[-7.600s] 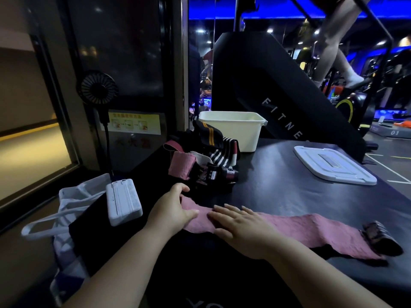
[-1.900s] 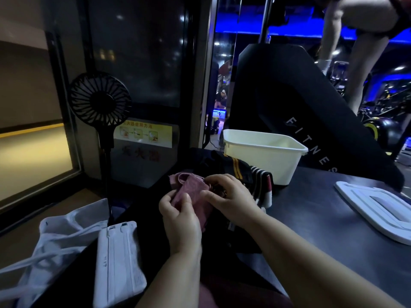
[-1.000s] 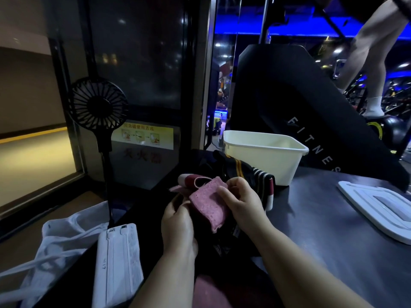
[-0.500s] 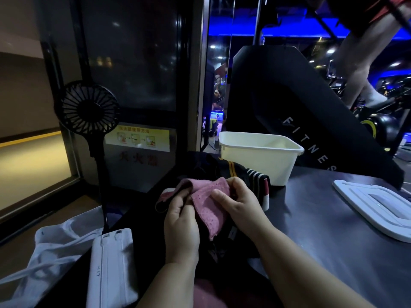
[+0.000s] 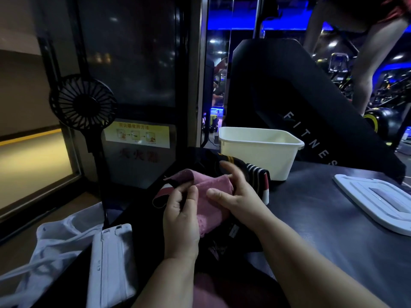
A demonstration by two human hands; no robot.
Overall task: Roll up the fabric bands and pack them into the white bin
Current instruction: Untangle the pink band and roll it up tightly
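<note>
Head view: the pink fabric band (image 5: 213,196) is at centre frame, lifted off the dark table (image 5: 322,230) and gathered into a short, thick wad between the two hands. Several seconds ago it lay flat and stretched along the table under both palms, so the length is now taken in. It looks more like a loose fold than a tight roll, and a dark-edged tail hangs out at its left.

The left hand (image 5: 180,221) pinches that left edge between thumb and forefinger. The right hand (image 5: 240,201) holds the wad's right side, with the thumb laid across the front and the fingers (image 5: 231,174) reaching round behind. Half a second ago those fingers sat closed over the top; now they are spread and partly raised, which reads as a regrip to turn or tighten the wad.

The white bin (image 5: 255,158) stands just beyond the hands, right of centre, and no band shows in the part of its inside that can be seen. Between it and the hands lies a heap of striped bands (image 5: 255,174), unrolled. The bin lid (image 5: 378,201) rests at the right edge of the frame, well apart. My judgement: packing has barely begun, and this first band needs firming before it goes in.

At left stand a small black fan (image 5: 83,102) and, lower, a white case (image 5: 111,263) beside a white bag (image 5: 55,241).
</note>
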